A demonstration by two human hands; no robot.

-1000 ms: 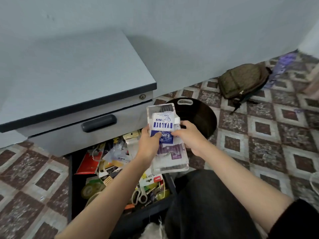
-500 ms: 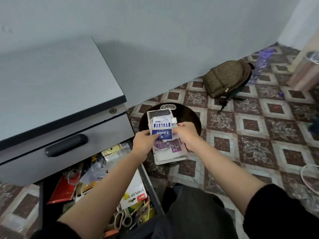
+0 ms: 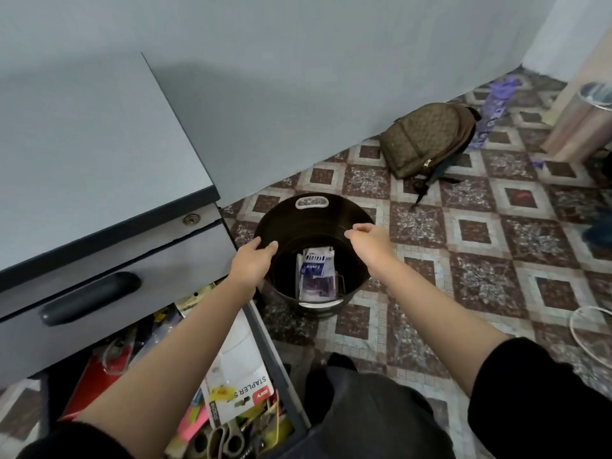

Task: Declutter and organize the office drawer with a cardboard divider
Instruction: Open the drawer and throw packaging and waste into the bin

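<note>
The cluttered drawer (image 3: 265, 342) is pulled open nearest, and beyond it the left hand (image 3: 253, 261) and right hand (image 3: 367, 241) are held empty, fingers loosely apart, over a black bin (image 3: 311, 223) where a blue-and-white packet (image 3: 314, 273) is lying.

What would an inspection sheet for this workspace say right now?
Surface: tiled floor; grey cabinet beside it.
Job's things: drawer open; packets lie in the bin; no divider seen.
Clutter: stapler pack, scissors, pink notes crowd the drawer.
Hands: left hand at the bin's rim, right hand above it, both empty.
Cables: white loop at right edge, unclear.
Surroundings: backpack against the wall, metal cylinder.
</note>
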